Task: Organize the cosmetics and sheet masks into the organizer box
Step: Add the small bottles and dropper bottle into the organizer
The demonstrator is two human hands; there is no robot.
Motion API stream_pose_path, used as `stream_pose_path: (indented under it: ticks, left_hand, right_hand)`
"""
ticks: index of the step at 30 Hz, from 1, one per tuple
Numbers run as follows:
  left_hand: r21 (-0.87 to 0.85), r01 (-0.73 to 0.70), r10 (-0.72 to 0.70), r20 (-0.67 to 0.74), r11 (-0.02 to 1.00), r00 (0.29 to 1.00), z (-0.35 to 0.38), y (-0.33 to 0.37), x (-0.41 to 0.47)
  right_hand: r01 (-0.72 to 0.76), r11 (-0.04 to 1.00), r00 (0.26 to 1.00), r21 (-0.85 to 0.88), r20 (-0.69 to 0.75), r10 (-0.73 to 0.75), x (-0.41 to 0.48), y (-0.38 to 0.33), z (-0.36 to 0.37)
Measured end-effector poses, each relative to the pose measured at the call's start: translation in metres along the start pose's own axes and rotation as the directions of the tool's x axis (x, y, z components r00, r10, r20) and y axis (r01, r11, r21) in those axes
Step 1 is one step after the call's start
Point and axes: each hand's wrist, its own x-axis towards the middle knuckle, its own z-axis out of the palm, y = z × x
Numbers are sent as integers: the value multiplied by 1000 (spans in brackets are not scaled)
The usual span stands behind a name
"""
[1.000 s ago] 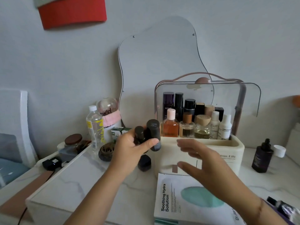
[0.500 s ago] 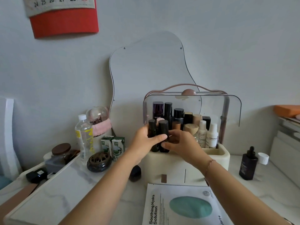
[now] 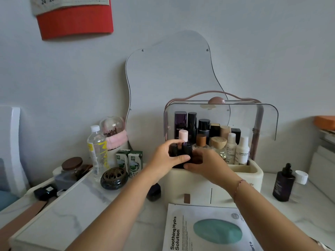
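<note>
Head view: both forearms reach forward over the white marble counter to the front left corner of the cream plastic organizer box. The left grip curls round two small dark cylindrical bottles, upright at the rim. The right grip is blurred and touches their base; whether it clasps them is unclear. A white-and-teal sheet mask packet lies before the box.

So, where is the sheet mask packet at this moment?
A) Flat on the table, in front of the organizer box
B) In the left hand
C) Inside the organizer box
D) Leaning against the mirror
A: the sheet mask packet lies flat on the table in front of the organizer box, while the left hand holds only the dark bottles.
</note>
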Motion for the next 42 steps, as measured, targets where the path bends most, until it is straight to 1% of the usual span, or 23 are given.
stream_pose_path:
  ticks: [4, 6, 7, 9, 10, 11, 12, 13, 15, 16, 17, 19, 21, 23, 25, 27, 29, 31, 33, 34, 35, 37, 42]
  left_hand:
    - [-10, -14, 14, -6, 1000, 1000, -5, -1, -4]
    - [-36, -12, 10, -41, 999, 999, -14, -2, -10]
    - [-61, -20, 15, -86, 998, 996, -21, -7, -15]
    - [-74, -28, 10, -236, 997, 972, -37, -25, -25]
    - [-51, -3, -13, -306, 999, 952, -43, -39, -30]
    - [-25, 44, -50, -351, 999, 935, -46, -54, -35]
    - [1, 106, -99, -361, 994, 927, -48, -71, -39]
    - [30, 175, -155, -341, 984, 927, -47, -88, -42]
    - [114, 295, -262, -239, 949, 935, -41, -116, -47]
    - [155, 324, -294, -184, 933, 938, -38, -126, -48]
    - [198, 329, -303, -149, 924, 941, -34, -133, -49]
    - [296, 301, -268, -147, 906, 952, -30, -140, -49]
    - [338, 285, -228, -198, 897, 953, -27, -140, -51]
    - [317, 280, -202, -255, 906, 945, -26, -134, -56]
    - [246, 252, -167, -320, 936, 933, -26, -122, -67]
    - [165, 159, -90, -363, 973, 928, -26, -102, -82]
    - [144, -2, 56, -371, 990, 927, -26, -76, -102]
    - [169, -163, 210, -318, 972, 924, -20, -44, -118]
    - [213, -245, 295, -246, 946, 923, -6, -16, -124]
    - [237, -271, 323, -221, 933, 920, 2, -4, -123]
    - [256, -289, 344, -206, 923, 916, 11, 6, -121]
    - [313, -310, 385, -216, 898, 897, 28, 20, -115]
    - [419, -294, 443, -321, 859, 837, 66, 37, -97]
  right_hand:
    - [-23, 1000, 999, -1, 30, 23, -4, -5, -1]
    - [-49, 999, 999, 3, 21, 49, -8, -8, -3]
    - [-45, 999, 999, -4, -20, 45, -14, -10, -3]
    - [8, 998, 977, -65, -213, -21, -34, -14, -2]
    - [54, 993, 944, -107, -318, -85, -47, -15, 0]
    - [94, 986, 915, -140, -379, -141, -61, -16, 3]
    - [118, 980, 908, -162, -383, -173, -75, -16, 6]
    - [117, 978, 926, -174, -338, -171, -88, -13, 9]
    - [34, 990, 985, -136, -165, -57, -107, -7, 13]
    - [-22, 995, 996, -97, -84, 13, -113, -1, 14]
    - [-71, 996, 997, -57, -33, 70, -117, 4, 14]
    - [-153, 988, 988, 8, 1, 153, -122, 11, 14]
    - [-199, 979, 980, 43, 7, 199, -125, 14, 13]
    - [-220, 974, 975, 57, 22, 219, -126, 16, 13]
    - [-224, 971, 975, 81, 31, 222, -127, 15, 11]
    - [-217, 966, 976, 137, 32, 215, -128, 12, 9]
    - [-198, 959, 980, 205, 43, 193, -126, 5, 4]
    - [-159, 942, 987, 295, 82, 141, -122, -7, 0]
    - [-114, 916, 989, 385, 133, 67, -117, -20, -5]
    - [-93, 911, 989, 402, 145, 36, -115, -25, -8]
    - [-67, 917, 989, 393, 145, 10, -112, -29, -11]
    - [-12, 942, 995, 337, 100, -23, -106, -34, -16]
    - [15, 975, 999, 223, -37, -7, -86, -33, -31]
